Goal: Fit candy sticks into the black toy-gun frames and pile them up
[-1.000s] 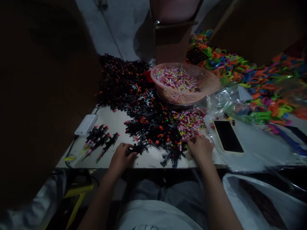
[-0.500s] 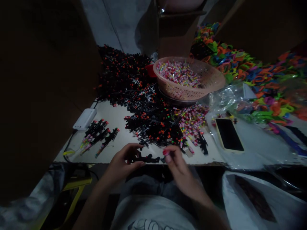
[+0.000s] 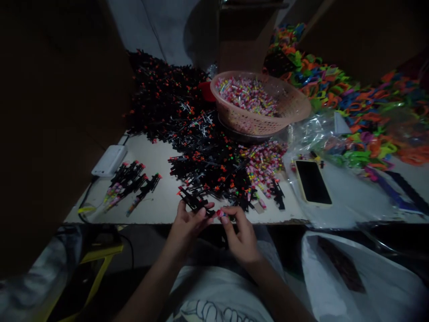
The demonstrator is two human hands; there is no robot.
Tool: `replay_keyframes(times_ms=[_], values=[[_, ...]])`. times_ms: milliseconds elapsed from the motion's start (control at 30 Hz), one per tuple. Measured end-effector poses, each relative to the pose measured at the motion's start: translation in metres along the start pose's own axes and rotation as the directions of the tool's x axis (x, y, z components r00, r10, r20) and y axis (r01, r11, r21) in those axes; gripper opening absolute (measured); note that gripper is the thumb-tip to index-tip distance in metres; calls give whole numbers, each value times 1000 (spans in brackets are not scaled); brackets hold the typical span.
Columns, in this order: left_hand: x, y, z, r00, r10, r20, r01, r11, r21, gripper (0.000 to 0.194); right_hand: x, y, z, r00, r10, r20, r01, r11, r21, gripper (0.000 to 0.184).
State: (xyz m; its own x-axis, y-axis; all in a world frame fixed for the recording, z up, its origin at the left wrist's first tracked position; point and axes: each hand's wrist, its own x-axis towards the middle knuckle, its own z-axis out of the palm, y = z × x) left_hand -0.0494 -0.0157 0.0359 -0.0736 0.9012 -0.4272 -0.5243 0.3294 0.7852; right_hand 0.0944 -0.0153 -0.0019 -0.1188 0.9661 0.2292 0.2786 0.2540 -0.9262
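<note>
Just over the table's front edge, my left hand [image 3: 189, 222] is closed on a black toy gun [image 3: 193, 201] with an orange tip, tilted with the tip up and to the left. My right hand [image 3: 241, 233] pinches a small candy tube [image 3: 221, 214] in pink and red wrapping between thumb and fingertips. The tube is close to the gun's lower right end; whether they touch I cannot tell. Behind both hands lies a heap of black toy guns [image 3: 211, 165]. Beside it is a loose pile of candy tubes [image 3: 264, 163].
A pink basket [image 3: 254, 125] of candy tubes stands at the back. Several toy guns with candy ends [image 3: 134, 181] lie at left near a white power bank [image 3: 109, 160]. To the right are a phone [image 3: 313, 182], clear plastic bags and colourful plastic parts [image 3: 362, 103]. A white sack [image 3: 318, 268] stands below.
My left hand has turned and tilted the toy gun, its orange tip now up and left. My right hand has moved slightly left, bringing the candy tube close to the gun's end.
</note>
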Motion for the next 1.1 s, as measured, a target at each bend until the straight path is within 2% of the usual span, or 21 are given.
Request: replay_keyframes(times_ms=[67, 233, 400, 567, 633, 767, 900, 1000, 1100], values=[[2, -2, -2, 999, 46, 9, -46, 999, 5, 65, 0, -1, -1, 1000, -18, -7, 18, 999, -47, 13], [6, -10, -6, 995, 93, 45, -95, 995, 43, 53, -1, -3, 0, 998, -48, -31, 46, 997, -60, 13], [2, -13, -5, 992, 126, -4, -125, 989, 75, 49, -1, -3, 2, 992, -112, -49, 105, 986, -129, 11], [-1, -18, -3, 987, 151, -55, -147, 986, 73, 45, -1, -3, 0, 983, -152, 101, 171, 962, -212, 13], [0, -20, -2, 988, 146, -52, -143, 988, 57, 42, -2, -1, 3, 975, -183, 124, 208, 948, -240, 14], [3, -27, -1, 989, 121, -81, -120, 993, 18, 39, -3, 7, 13, 977, -201, 66, 210, 892, -400, 14], [6, -35, -3, 996, -4, -87, -2, 998, -67, 39, 1, 15, 14, 977, -191, 96, 212, 805, -555, 13], [7, -40, -3, 997, -46, -67, 40, 995, -88, 41, 3, 18, 11, 983, -118, 140, 178, 796, -578, 13], [10, -39, -3, 999, -19, -49, 16, 999, -46, 44, 5, 16, 10, 985, -62, 158, 138, 836, -531, 12]])
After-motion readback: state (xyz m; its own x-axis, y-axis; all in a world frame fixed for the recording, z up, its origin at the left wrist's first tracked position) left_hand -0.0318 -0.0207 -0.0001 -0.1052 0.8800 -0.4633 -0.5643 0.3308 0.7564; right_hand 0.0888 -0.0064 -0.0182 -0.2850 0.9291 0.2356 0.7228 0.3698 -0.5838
